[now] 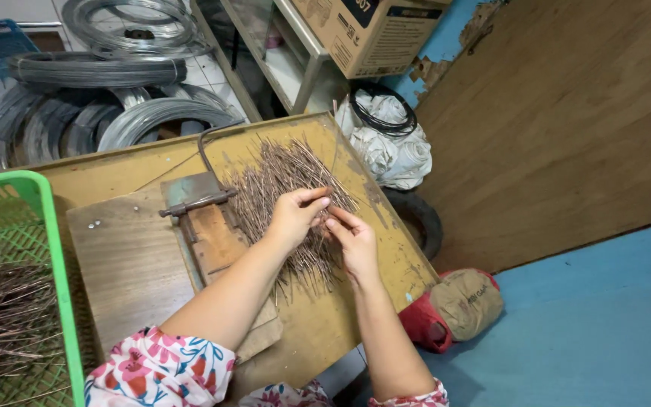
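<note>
A loose heap of thin brownish metal rods (280, 181) lies spread on a worn yellow-brown work board (340, 316). My left hand (293, 215) rests on the heap with fingers curled, pinching a few rods at the fingertips. My right hand (352, 240) is just to its right, its fingertips meeting the left hand's on the same rods. A small metal jig (196, 194) with a curved wire handle is fixed on a wooden block (212, 241) left of the heap.
A green plastic basket (53, 249) with more rods stands at the left. Coils of grey wire (99, 113) lie behind the board. A cardboard box (371, 34) sits on a shelf, white cloth (393, 154) and a tyre beside it, a red-tan cushion (457, 305) on the blue floor.
</note>
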